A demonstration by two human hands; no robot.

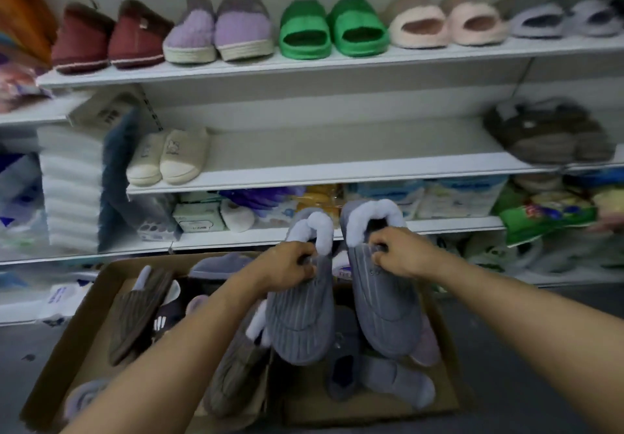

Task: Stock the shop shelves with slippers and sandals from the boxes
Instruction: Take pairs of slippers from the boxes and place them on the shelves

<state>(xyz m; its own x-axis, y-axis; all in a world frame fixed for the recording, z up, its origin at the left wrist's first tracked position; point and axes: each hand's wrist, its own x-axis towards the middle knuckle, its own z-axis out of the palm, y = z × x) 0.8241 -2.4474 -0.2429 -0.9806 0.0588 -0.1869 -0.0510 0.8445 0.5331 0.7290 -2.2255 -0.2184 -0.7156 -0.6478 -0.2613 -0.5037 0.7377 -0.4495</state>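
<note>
I have one grey slipper in each hand — my left hand point(290, 266) curled round the collar of the left slipper point(299, 315), my right hand point(395, 254) pinching the collar of the right slipper point(383, 305) just under its pale fleece cuff. Both hang toe-down over the box point(84, 302), heels up toward the shelves.

These should weigh almost nothing. The ribbed uppers look soft and will fold if I squeeze mid-body, so the collar is the place to hold; the sole probably gives the only stiffness. The fleece could slip a little under my fingers, but nothing here is fragile and a drop would only land back among the other slippers below my hands.

For room, the middle shelf point(337, 170) straight above my hands looks best — a long bare stretch runs between the beige pair point(169, 156) up to my left and a dark heap point(550, 133) far up to my right. Its front lip is the edge to clear, so I judge the toes should go up and over it, not into it. The top shelf point(270, 65) beyond is lined with pairs side by side. The lowest shelf, just behind my knuckles, is crowded with packets, and the fleece cuffs are close to its lip.
</note>
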